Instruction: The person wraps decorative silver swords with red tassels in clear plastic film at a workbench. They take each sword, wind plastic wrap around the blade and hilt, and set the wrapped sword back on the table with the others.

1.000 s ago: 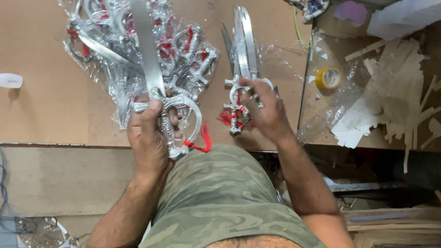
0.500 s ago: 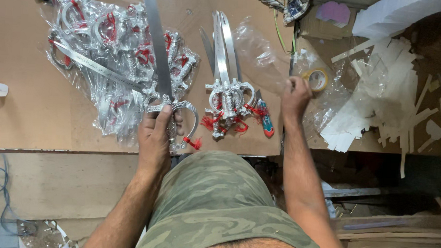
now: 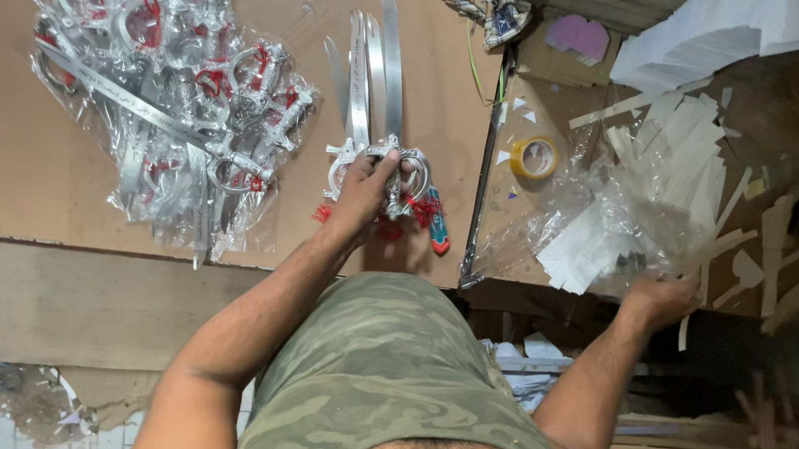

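Note:
Several silver toy swords (image 3: 371, 82) with red tassels lie side by side on the brown board (image 3: 30, 167), blades pointing away from me. My left hand (image 3: 365, 190) rests on their ornate hilts, fingers curled over one hilt. A heap of more silver swords in clear plastic wrap (image 3: 169, 101) lies to the left. My right hand (image 3: 658, 300) is far to the right, at the edge of a pile of white paper strips and clear plastic (image 3: 648, 215); whether it holds anything is unclear.
A roll of yellow tape (image 3: 533, 157) sits on cardboard right of the swords. A red-handled tool (image 3: 438, 230) lies beside the hilts. White sheets (image 3: 716, 32) are stacked at the top right. Wood strips lie at the lower right.
My left hand carried its sword right and set it with the others. My right hand left the tape roll and dropped to the paper strips. The view shifted right.

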### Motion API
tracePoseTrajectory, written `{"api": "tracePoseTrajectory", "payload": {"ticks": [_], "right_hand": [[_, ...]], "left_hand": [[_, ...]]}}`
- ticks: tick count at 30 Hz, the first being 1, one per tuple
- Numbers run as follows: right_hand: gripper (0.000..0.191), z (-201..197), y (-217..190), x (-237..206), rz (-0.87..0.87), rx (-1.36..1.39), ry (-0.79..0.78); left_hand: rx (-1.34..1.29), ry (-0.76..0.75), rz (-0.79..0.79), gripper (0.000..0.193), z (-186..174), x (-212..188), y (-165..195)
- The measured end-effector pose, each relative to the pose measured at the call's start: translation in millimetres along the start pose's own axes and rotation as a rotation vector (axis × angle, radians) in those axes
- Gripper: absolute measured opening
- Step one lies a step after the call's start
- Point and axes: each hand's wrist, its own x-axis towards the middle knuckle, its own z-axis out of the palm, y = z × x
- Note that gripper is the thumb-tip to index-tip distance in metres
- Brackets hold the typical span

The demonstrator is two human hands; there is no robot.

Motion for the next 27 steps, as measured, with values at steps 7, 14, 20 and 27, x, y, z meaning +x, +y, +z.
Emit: {"api": "tracePoseTrajectory", "payload": {"ticks": [7,14,20,27], "right_hand": [[0.028,8.8,-101.0,-36.1,-0.252,0.375,-0.339],[0.02,-19.1,-166.6,-53.6,-0.631,0.744,-0.444],[0.011,-22.5,-182.6,-59.9,-0.635,0.76,-0.55],[0.012,-38.1,-208.6,-71.7,-0.815,0.716,-0.513]], "left_hand": [[0.243,0.015,0.041,0.03,40.9,34.6,9.4],[0.872,0.583,0.823,0.018,-5.4,-2.4,39.6],[1.119,1.409,0.801,0.038,-112.9,-23.8,86.2],[0.833,1.223,0.298,0.057,-153.2,-25.4,103.0]]}}
